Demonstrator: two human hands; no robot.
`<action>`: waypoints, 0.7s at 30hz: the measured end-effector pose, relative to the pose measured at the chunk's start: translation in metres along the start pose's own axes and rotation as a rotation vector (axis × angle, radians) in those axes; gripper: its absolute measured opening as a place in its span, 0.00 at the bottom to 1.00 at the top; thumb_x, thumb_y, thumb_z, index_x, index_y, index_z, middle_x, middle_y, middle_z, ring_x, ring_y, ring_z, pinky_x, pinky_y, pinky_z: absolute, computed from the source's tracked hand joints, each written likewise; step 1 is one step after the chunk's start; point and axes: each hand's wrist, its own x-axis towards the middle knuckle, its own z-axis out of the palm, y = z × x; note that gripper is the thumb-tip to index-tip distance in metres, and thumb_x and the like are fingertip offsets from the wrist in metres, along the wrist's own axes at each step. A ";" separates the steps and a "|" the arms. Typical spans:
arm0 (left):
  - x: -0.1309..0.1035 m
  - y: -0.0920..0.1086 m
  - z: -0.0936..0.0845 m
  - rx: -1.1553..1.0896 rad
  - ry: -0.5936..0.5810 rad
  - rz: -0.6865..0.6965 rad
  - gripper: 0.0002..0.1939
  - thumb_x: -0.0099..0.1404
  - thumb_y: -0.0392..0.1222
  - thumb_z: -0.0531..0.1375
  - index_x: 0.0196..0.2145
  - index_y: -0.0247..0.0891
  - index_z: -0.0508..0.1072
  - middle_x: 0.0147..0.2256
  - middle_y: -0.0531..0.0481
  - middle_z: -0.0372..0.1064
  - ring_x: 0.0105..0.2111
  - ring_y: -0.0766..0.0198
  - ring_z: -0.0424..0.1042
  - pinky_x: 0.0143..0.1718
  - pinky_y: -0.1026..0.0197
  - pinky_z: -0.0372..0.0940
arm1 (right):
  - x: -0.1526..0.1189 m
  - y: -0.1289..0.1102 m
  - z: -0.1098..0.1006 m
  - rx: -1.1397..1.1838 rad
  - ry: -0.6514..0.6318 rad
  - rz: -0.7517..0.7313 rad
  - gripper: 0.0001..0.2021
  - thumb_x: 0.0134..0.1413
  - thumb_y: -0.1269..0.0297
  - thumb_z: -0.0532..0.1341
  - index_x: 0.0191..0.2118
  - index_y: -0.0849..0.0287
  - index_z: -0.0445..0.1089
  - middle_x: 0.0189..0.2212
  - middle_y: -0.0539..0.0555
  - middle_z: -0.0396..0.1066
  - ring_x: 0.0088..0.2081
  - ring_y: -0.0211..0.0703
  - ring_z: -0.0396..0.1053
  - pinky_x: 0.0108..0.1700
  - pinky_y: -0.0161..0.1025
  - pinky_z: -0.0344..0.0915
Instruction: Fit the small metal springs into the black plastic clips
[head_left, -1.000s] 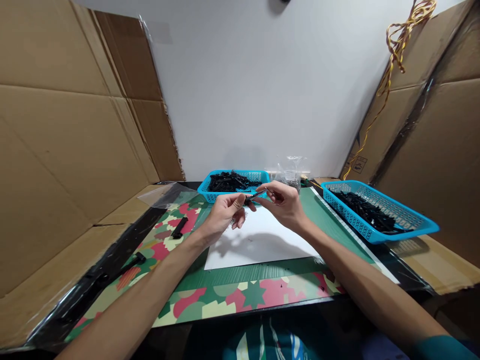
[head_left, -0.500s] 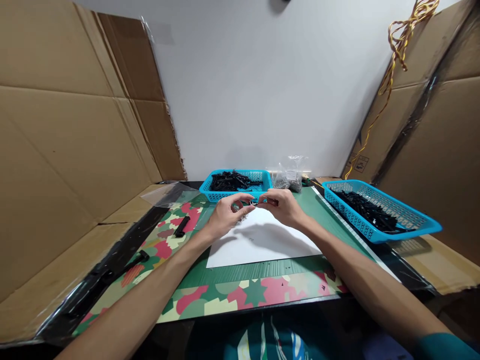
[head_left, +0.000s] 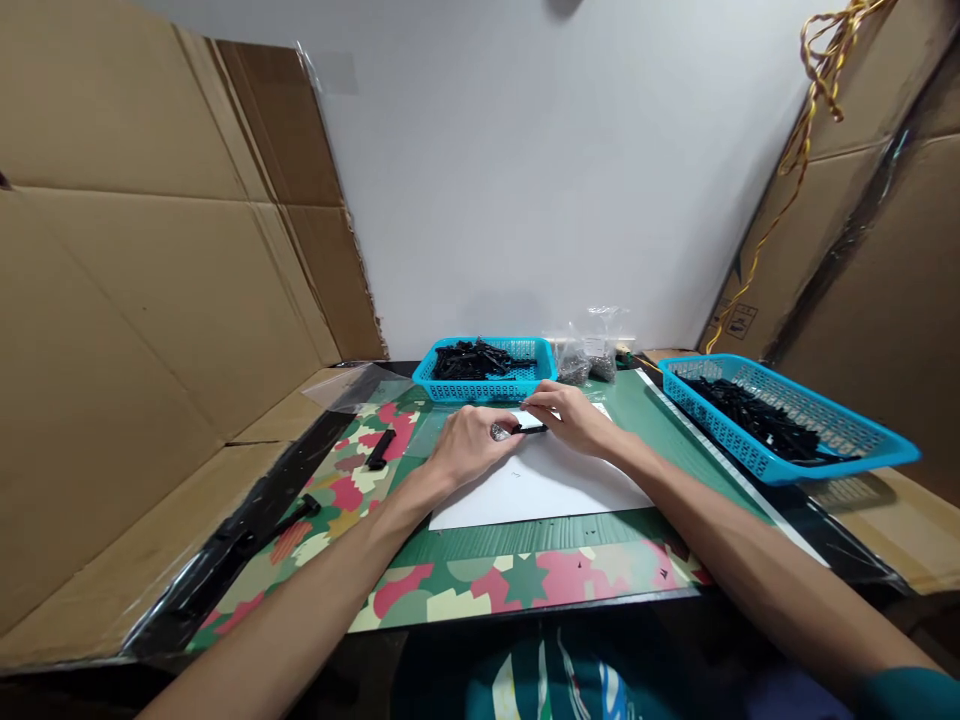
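Over a white sheet of paper (head_left: 555,490), my left hand (head_left: 471,442) and my right hand (head_left: 568,415) are close together. Between them lies a small black plastic part (head_left: 532,429), low above or on the paper. The left thumb and fingers are closed on its left end. My right hand's fingers are bent and pinched at its other end; whether they hold a tiny piece as well is too small to make out. A small heap of shiny metal bits (head_left: 499,432) shows beside my left fingers, partly hidden by them.
A blue basket (head_left: 487,390) of black parts stands at the back, another blue basket (head_left: 757,462) at the right. Clear bags (head_left: 598,358) of small pieces sit between them. Two black parts, one an elongated piece (head_left: 381,450), lie left on the patterned mat. Cardboard walls flank both sides.
Both hands have come down nearer the paper, and the black part now shows between them. The left hand has turned more palm-down. The whole view has shifted slightly.
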 end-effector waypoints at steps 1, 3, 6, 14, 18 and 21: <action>0.000 0.001 0.001 0.019 -0.017 0.003 0.07 0.66 0.46 0.67 0.38 0.45 0.85 0.34 0.53 0.84 0.32 0.59 0.79 0.33 0.60 0.61 | -0.001 0.000 0.000 -0.042 -0.002 -0.017 0.14 0.74 0.66 0.57 0.41 0.59 0.81 0.40 0.60 0.76 0.40 0.46 0.73 0.43 0.39 0.66; -0.001 0.001 0.004 0.053 -0.038 0.011 0.06 0.65 0.45 0.67 0.36 0.46 0.85 0.32 0.54 0.83 0.32 0.59 0.78 0.32 0.60 0.60 | -0.002 0.000 -0.002 -0.101 0.033 -0.017 0.14 0.73 0.67 0.57 0.39 0.59 0.81 0.40 0.60 0.78 0.40 0.47 0.74 0.43 0.40 0.66; -0.001 0.001 0.007 0.073 -0.050 0.013 0.05 0.63 0.44 0.67 0.36 0.45 0.85 0.32 0.53 0.82 0.31 0.59 0.77 0.32 0.60 0.59 | -0.001 -0.002 0.000 0.010 0.171 0.096 0.14 0.72 0.62 0.59 0.36 0.58 0.79 0.34 0.57 0.80 0.35 0.46 0.76 0.40 0.40 0.69; -0.001 0.005 0.007 0.052 -0.047 0.019 0.05 0.63 0.42 0.66 0.33 0.44 0.84 0.30 0.52 0.81 0.31 0.58 0.77 0.30 0.59 0.57 | 0.003 -0.012 0.017 0.562 0.189 0.337 0.23 0.61 0.40 0.66 0.31 0.59 0.74 0.26 0.57 0.80 0.28 0.48 0.80 0.34 0.41 0.77; -0.002 0.007 0.007 -0.020 -0.050 0.035 0.05 0.64 0.42 0.66 0.34 0.45 0.84 0.32 0.52 0.83 0.31 0.59 0.77 0.31 0.59 0.59 | 0.003 -0.011 0.020 0.543 0.165 0.343 0.23 0.60 0.41 0.67 0.31 0.59 0.73 0.26 0.57 0.79 0.28 0.47 0.79 0.34 0.41 0.77; -0.002 0.007 0.007 -0.038 -0.040 0.035 0.05 0.64 0.43 0.66 0.33 0.44 0.83 0.32 0.52 0.83 0.31 0.58 0.77 0.30 0.60 0.59 | 0.004 -0.012 0.019 0.449 0.161 0.329 0.20 0.63 0.45 0.66 0.30 0.58 0.72 0.25 0.56 0.79 0.27 0.46 0.78 0.33 0.40 0.75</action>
